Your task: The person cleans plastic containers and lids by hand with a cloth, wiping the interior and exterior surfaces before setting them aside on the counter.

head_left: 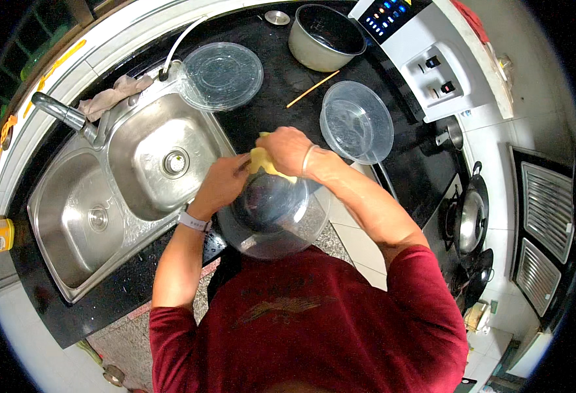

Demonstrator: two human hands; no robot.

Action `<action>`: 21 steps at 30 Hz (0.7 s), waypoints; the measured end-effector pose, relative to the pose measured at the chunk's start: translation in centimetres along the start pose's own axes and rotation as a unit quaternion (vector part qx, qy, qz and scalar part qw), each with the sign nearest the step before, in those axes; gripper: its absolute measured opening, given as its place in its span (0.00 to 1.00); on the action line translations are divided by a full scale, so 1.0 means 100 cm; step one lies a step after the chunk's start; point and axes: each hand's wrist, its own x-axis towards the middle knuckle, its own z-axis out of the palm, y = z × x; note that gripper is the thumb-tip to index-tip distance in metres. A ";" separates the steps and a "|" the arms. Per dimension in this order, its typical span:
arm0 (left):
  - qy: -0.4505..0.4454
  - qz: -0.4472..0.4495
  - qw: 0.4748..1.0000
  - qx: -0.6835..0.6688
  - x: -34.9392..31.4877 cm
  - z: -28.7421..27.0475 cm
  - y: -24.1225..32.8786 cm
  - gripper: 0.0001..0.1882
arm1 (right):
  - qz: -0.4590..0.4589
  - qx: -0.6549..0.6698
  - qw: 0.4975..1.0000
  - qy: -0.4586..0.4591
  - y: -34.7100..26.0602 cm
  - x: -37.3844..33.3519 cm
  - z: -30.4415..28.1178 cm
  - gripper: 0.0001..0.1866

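- OK, main item: clear round tub [271, 229], near side of the scene, between the forearms, in front of the shirt, overlapping the counter's [275, 112] near edge. Resting or held up: can't tell.
- Yellow cloth [262, 161] bunched over its far rim.
- Right hand [288, 149] curled shut on the cloth at the rim. Left hand [223, 185] at the far-left rim, fingers bent but blurred; can't tell if it pinches tub or cloth.
- Handling, my read: light, thin plastic, some flex, slippery if wet, may crack under a hard squeeze. Best grip: rim, opposite sides. Cloth: soft, folds easily.
- Left: steel double sink [145, 154].
- Far: clear lid [222, 75] by the sink's corner.
- Far right: second clear tub [355, 126], wooden stick [313, 89], cooker pot [315, 56].
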 end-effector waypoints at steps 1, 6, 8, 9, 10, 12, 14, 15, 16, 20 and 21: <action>-0.022 -0.016 1.000 0.012 0.001 0.005 0.004 0.17 | -0.008 0.017 1.000 -0.010 0.004 -0.001 0.005 0.09; 0.002 -0.060 0.997 0.046 -0.037 0.025 -0.007 0.18 | 0.035 0.123 0.991 0.026 0.031 -0.043 0.042 0.10; 0.043 -0.061 0.997 -0.008 -0.051 0.022 -0.014 0.18 | 0.117 0.216 0.969 0.029 0.031 -0.068 0.041 0.15; 0.065 -0.061 0.995 -0.035 -0.057 0.022 -0.015 0.18 | 0.154 0.281 0.947 0.017 0.027 -0.082 0.034 0.18; 0.082 -0.075 0.993 -0.027 -0.059 0.020 -0.007 0.18 | 0.175 0.314 0.931 0.056 0.025 -0.092 0.044 0.21; 0.130 -0.089 0.986 -0.055 -0.073 0.020 -0.008 0.17 | 0.261 0.379 0.887 0.046 0.023 -0.125 0.068 0.18; 0.154 -0.144 0.973 -0.094 -0.083 0.022 -0.018 0.17 | 0.287 0.470 0.830 0.085 0.033 -0.138 0.104 0.16; 0.139 -0.124 0.979 -0.084 -0.084 0.021 -0.027 0.18 | 0.277 0.483 0.825 0.095 0.034 -0.141 0.111 0.16; 0.122 -0.101 0.985 -0.072 -0.082 0.017 -0.034 0.18 | 0.267 0.496 0.819 0.108 0.031 -0.142 0.110 0.15; 0.103 -0.010 0.993 -0.065 -0.038 -0.006 -0.016 0.22 | 0.201 0.313 0.928 0.002 0.039 -0.106 0.042 0.14; 0.069 0.000 0.994 -0.079 -0.028 -0.008 -0.009 0.22 | 0.187 0.227 0.956 -0.014 0.037 -0.094 0.031 0.14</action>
